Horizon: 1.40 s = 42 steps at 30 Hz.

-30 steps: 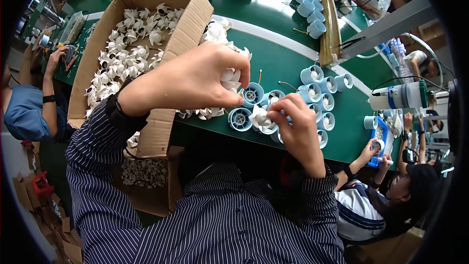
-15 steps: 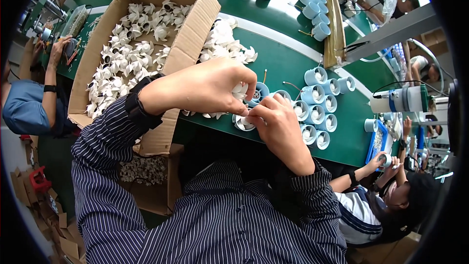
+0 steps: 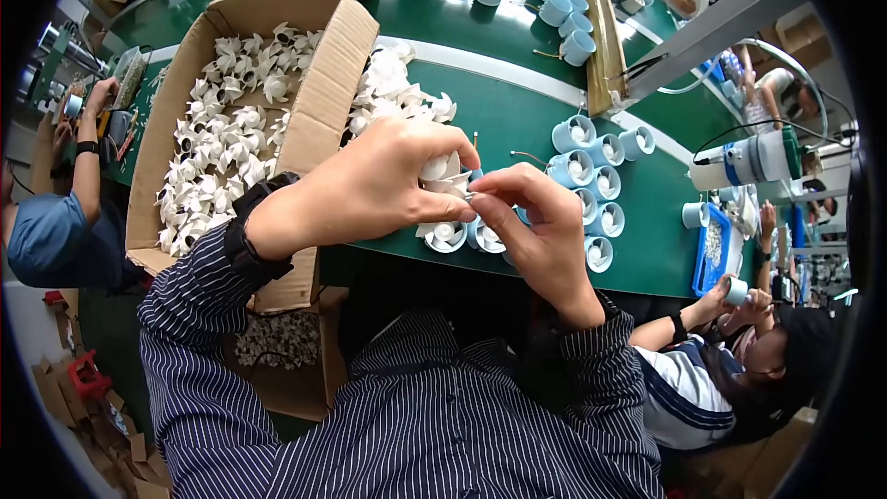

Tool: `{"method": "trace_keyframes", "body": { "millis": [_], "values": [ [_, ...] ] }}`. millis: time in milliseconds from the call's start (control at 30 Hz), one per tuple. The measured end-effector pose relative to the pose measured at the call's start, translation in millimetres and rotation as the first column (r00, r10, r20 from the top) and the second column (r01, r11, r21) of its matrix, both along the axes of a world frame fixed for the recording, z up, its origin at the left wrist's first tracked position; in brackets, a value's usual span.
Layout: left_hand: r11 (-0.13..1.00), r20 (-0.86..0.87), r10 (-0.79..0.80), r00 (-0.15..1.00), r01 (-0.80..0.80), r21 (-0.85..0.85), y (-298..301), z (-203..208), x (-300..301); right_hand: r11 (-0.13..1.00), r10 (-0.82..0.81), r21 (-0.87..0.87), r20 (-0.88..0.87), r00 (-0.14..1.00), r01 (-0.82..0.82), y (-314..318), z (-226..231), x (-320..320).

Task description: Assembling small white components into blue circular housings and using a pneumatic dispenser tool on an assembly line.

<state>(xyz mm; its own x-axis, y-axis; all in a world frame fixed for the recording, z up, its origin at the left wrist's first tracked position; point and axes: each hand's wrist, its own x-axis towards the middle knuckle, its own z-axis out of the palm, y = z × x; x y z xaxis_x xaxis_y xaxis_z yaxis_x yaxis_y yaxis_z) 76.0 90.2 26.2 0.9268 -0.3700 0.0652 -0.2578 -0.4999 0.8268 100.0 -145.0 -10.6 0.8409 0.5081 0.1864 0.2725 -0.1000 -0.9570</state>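
**Both hands pinched on one little white part, right over the cups**

So the left hand [image 3: 370, 187] comes in from the left and has a small white fan part [image 3: 438, 169] pinched between thumb and fingertips, fingers curled tight around it. The right hand [image 3: 540, 226] comes up from below-right, and its thumb and forefinger are pressed together at the part's right edge, right where the left fingertips end. The two sets of fingertips are basically touching each other. I can't tell if the right hand has something tiny in that pinch or just the part's rim; it's too small to see.

The relation that matters: the part sits above the table, directly over a blue cup [image 3: 444, 236] that already has a white piece in it, with more cups [image 3: 594, 189] clustered just to the right. So the nearest cup lies straight below the fingers, toward the person. The left hand has the fuller grip on the part; the right only meets it at the edge.

The part's long axis is hidden by the fingers. The box [image 3: 319, 120] of loose white parts is off to the left, behind the left wrist, on the green table [image 3: 517, 120].
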Motion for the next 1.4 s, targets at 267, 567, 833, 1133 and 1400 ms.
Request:
{"method": "trace_keyframes", "body": {
  "millis": [267, 567, 833, 1133, 1400],
  "values": [
    [0.999, 0.111, -0.010, 0.994, 0.006, 0.034, -6, -15, -9, 0.990, 0.071, -0.139, 0.364, 0.929, -0.021, -8, -10, 13],
    [0.625, -0.574, 0.026, 0.818, -0.462, -0.630, 8, 6, 9, 0.820, 0.416, 0.565, -0.697, 0.585, 0.090, -45, -40, 36],
    [0.648, -0.617, 0.061, 0.784, -0.501, -0.574, 7, 15, 5, 0.750, 0.541, 0.660, -0.653, 0.530, 0.048, -41, -42, 41],
    [0.989, 0.159, -0.112, 0.981, 0.095, 0.114, 0, -21, -7, 0.914, 0.039, -0.399, 0.279, 0.959, 0.079, 1, -36, 50],
    [0.833, 0.107, -0.391, 0.914, 0.303, 0.463, -10, -18, -46, 0.850, 0.184, -0.525, 0.351, 0.918, 0.030, 10, -50, 56]
  ]
}}
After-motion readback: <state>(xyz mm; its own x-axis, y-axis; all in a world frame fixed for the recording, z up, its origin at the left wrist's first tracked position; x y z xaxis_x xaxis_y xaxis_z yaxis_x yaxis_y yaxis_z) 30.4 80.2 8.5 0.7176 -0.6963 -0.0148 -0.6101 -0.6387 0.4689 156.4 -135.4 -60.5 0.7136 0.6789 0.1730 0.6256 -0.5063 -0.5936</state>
